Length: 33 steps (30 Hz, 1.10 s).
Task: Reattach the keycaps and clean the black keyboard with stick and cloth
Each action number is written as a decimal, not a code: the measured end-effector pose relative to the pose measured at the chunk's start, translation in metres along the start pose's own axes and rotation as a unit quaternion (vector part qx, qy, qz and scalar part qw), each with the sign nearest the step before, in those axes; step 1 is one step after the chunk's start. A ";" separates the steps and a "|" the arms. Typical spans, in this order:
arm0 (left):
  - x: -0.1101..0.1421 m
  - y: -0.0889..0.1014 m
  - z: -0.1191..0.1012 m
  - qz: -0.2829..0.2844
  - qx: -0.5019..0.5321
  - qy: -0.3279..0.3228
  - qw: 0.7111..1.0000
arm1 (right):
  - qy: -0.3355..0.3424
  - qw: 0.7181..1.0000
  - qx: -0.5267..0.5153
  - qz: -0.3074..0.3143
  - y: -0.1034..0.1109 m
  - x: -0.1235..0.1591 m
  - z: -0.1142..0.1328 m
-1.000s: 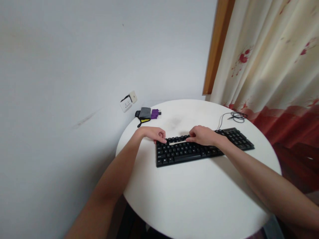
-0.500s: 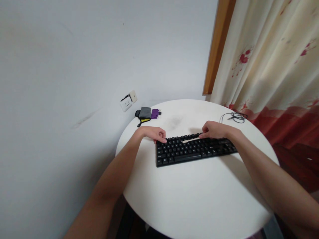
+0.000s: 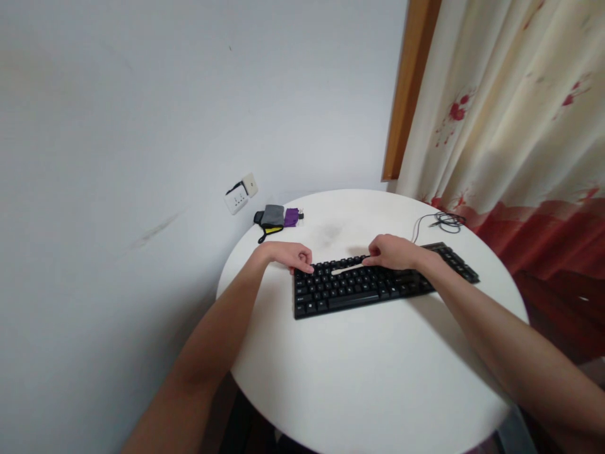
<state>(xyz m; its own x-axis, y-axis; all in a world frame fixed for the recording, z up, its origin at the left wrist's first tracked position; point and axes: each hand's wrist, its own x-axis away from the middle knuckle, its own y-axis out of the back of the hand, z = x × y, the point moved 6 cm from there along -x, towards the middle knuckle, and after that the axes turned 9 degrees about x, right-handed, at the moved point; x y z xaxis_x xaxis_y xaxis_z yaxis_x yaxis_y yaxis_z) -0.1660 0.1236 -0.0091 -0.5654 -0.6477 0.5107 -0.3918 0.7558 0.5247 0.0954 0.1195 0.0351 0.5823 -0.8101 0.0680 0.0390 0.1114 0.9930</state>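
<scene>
A black keyboard lies at a slant on the round white table. At its upper left corner, my left hand is closed on the edge, thumb on top of the keys and fingers curled. My right hand is over the keyboard's upper middle, covering some keys. Pinched between its thumb and fingers is a thin whitish stick with a thicker tip, like a cotton swab. The tip points left and lies low over the upper key rows; whether it touches them I cannot tell.
A grey cloth item with black and yellow edging lies beside a purple piece at the table's back left. A coiled black cable rests at the back right. Wall sockets and a curtain are beyond the table.
My right hand moved right along the keys with the swab, then back left part of the way. My left hand stays at the keyboard's corner. The view shifted slightly.
</scene>
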 end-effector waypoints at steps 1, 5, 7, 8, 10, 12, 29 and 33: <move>0.000 0.000 0.000 0.000 0.000 0.000 1.000 | 0.003 1.000 0.000 -0.007 0.000 0.000 0.003; 0.000 0.000 0.000 0.002 0.006 0.003 1.000 | 0.006 1.000 -0.001 -0.012 -0.001 -0.001 0.008; 0.001 0.000 -0.001 0.002 0.007 0.003 1.000 | 0.003 1.000 -0.001 -0.007 -0.001 -0.001 0.008; 0.001 0.000 -0.002 0.002 0.007 0.003 1.000 | 0.002 1.000 -0.002 -0.004 -0.001 -0.001 0.008; 0.002 0.000 -0.002 0.001 0.004 0.004 1.000 | 0.002 1.000 -0.003 -0.001 -0.002 -0.001 0.007; 0.002 0.000 -0.003 0.001 0.003 0.004 1.000 | 0.003 1.000 -0.003 0.000 -0.002 -0.001 0.007; 0.003 0.000 -0.002 -0.002 -0.001 0.006 1.000 | -0.030 0.997 -0.014 0.063 -0.001 0.004 -0.023; 0.003 0.000 -0.002 0.002 -0.001 0.000 1.000 | -0.036 0.997 -0.013 0.072 0.000 0.005 -0.030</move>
<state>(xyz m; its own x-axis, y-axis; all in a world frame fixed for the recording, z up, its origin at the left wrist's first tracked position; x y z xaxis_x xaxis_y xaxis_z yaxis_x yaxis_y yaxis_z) -0.1665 0.1217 -0.0066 -0.5673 -0.6449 0.5121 -0.3878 0.7578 0.5248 0.1222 0.1327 0.0323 0.5229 -0.8244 0.2166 -0.0182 0.2433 0.9698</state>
